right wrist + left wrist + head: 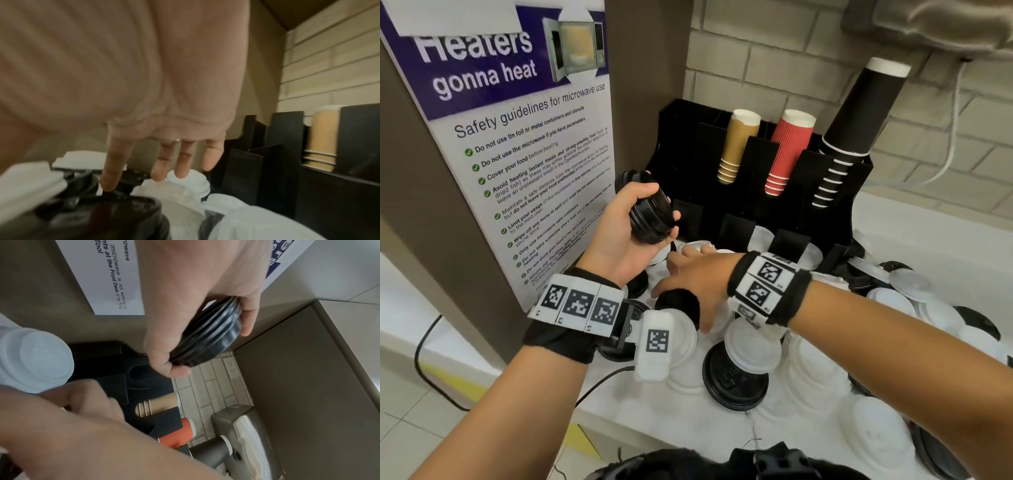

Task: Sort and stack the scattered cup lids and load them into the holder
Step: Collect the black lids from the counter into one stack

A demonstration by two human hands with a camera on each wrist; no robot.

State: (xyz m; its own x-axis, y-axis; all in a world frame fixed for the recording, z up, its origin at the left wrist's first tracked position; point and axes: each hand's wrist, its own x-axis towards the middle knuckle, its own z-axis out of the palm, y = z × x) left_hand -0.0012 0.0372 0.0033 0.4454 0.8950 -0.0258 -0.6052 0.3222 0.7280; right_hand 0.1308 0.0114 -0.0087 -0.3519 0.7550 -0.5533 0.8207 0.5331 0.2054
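Observation:
My left hand grips a short stack of black lids, held on edge above the counter's left end; the same stack of black lids shows between thumb and fingers of the left hand in the left wrist view. My right hand reaches left over the pile with its fingers straight and spread, hovering over a black lid and white lids. It holds nothing. The black holder stands at the back, with white lids in its front slots.
Tan cups, red cups and black cups stand in the holder's rear slots. Black and white lids cover the white counter. A poster hangs on the brown panel at left. A cable runs past the counter's left edge.

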